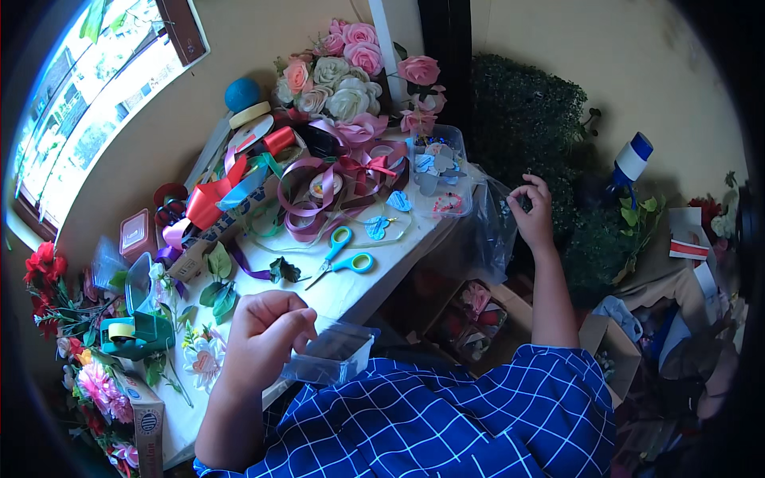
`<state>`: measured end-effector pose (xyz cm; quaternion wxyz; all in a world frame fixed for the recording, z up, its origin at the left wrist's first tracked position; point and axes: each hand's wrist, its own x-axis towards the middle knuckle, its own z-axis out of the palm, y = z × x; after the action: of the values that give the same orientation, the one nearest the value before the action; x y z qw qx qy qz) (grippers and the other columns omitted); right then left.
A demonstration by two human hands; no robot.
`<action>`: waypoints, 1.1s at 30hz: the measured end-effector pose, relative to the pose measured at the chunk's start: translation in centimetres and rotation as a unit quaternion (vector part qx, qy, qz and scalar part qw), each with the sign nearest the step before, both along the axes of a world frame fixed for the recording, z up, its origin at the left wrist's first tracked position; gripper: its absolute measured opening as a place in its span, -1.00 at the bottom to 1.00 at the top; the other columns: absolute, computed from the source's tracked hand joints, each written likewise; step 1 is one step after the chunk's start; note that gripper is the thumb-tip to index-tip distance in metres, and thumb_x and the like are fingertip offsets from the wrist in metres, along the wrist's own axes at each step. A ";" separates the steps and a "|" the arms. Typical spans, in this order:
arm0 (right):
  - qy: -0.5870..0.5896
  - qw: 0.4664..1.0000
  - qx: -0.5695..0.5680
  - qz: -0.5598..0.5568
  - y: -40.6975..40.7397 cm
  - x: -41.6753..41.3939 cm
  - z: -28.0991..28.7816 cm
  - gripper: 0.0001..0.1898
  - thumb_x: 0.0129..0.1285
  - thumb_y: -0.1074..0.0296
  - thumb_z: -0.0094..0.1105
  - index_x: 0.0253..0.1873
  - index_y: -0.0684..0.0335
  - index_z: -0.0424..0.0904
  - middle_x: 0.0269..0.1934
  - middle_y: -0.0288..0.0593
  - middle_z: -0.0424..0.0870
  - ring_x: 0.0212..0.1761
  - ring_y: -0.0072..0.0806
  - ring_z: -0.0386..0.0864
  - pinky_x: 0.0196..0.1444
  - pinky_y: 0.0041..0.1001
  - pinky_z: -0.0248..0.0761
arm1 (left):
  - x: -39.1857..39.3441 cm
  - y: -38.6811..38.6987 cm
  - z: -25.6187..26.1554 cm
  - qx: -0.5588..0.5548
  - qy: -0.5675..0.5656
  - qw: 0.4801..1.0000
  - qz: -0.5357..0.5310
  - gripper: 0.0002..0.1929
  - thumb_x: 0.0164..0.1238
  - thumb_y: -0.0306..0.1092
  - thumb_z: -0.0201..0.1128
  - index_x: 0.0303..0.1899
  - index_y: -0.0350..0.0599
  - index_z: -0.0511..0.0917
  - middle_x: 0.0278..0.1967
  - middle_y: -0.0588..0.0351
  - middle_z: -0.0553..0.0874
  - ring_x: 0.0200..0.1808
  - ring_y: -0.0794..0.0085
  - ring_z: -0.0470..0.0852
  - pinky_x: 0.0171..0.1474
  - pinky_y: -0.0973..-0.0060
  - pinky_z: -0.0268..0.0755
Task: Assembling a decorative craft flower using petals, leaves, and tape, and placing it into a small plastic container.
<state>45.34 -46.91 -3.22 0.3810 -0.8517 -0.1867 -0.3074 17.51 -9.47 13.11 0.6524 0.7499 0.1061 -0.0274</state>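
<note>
My left hand point(272, 328) is raised over the table's near edge, its fingers curled in and the thumb against them; whether it pinches something thin cannot be seen. Beside and partly behind it is a clear plastic container point(352, 352). Out to the right, my right hand point(532, 206) is lifted near a clear plastic bag point(493, 227), thumb and forefinger curved towards each other, with no object visible between them. Blue-and-green scissors point(340, 260) lie on the white table point(323, 299) next to a dark green leaf point(284, 270). Blue heart-shaped tags point(376, 227) lie behind the scissors.
Ribbon spools point(279, 141) and loose ribbons crowd the table's back. A lidded plastic box point(442, 200) stands at the right corner. Artificial roses point(349, 98) stand behind. A green tape dispenser point(137, 336) is at left. An open cardboard box point(514, 305) stands below, right of the table.
</note>
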 end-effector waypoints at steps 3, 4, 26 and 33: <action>0.002 1.000 -0.030 -0.007 0.0 2.1 -0.9 -0.88 0.10 0.48 0.40 -0.29 0.20 0.62 0.00 -0.09 0.66 0.05 -0.19 0.62 0.20 -0.22 0.34 | -0.3 -0.2 0.2 -0.015 0.003 1.000 0.011 -0.79 0.34 -0.42 0.22 -0.48 -0.28 0.65 -0.66 0.27 0.61 -0.67 0.75 0.43 -0.59 0.69 0.14; 0.002 0.999 -0.051 -0.011 0.1 2.6 -1.1 -0.89 0.09 0.49 0.39 -0.32 0.20 0.61 -0.09 -0.12 0.70 -0.03 -0.20 0.66 0.13 -0.20 0.38 | -0.5 -0.2 0.2 -0.020 0.001 1.000 0.010 -0.80 0.34 -0.44 0.23 -0.48 -0.28 0.65 -0.65 0.26 0.62 -0.65 0.74 0.45 -0.58 0.69 0.15; 0.029 0.994 0.110 0.011 1.4 -0.6 2.7 -0.58 0.17 0.60 0.35 0.12 0.24 0.45 0.06 -0.13 0.64 0.07 -0.45 0.57 0.18 -0.38 0.41 | -2.5 0.3 0.0 -0.055 -0.012 0.998 0.008 -0.81 0.42 -0.41 0.23 -0.39 -0.27 0.65 -0.55 0.27 0.63 -0.50 0.74 0.52 -0.43 0.71 0.27; -0.065 0.869 0.032 0.489 14.6 -15.9 8.5 -0.38 0.05 0.28 0.63 0.16 0.18 0.43 0.23 0.03 0.50 0.23 -0.05 0.51 0.28 -0.10 0.39 | -9.2 1.7 -1.3 -0.155 -0.055 0.985 -0.057 -0.79 0.60 -0.26 0.18 -0.10 -0.25 0.57 -0.32 0.25 0.61 -0.25 0.67 0.58 -0.16 0.64 0.44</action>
<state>29.49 -32.35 5.27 0.4963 -0.6167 -0.5942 -0.1424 8.33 -7.73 11.85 0.7632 0.6446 0.0215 -0.0388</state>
